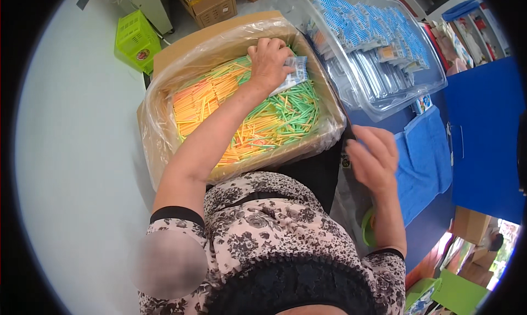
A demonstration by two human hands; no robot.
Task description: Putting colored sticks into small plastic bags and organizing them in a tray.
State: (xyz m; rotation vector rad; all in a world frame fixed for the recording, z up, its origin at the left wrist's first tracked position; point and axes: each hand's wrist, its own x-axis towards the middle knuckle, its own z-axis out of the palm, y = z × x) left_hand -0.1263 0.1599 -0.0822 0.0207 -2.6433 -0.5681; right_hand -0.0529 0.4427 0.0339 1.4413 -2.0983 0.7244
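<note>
Cardboard box (pixel 164 54), plastic-lined, holds uncountable orange, yellow and green sticks (pixel 274 117), mostly lying left-right. Left hand (pixel 269 62) curls closed on one small packet (pixel 295 73) over them. Right hand (pixel 373 158), blurred, fingers loosely spread, holds nothing visible, above one blue cloth (pixel 425 161).

From here I see my left arm stretched far forward and bare to the short sleeve, elbow nearly straight. The left hand (pixel 269 64) lies palm down, its grip closed, fingers curled under — knuckles up. My right hand (pixel 375 160) hangs nearer the body, forearm upright, fingers loosely spread and slightly blurred — grip slack, closed on nothing.
</note>
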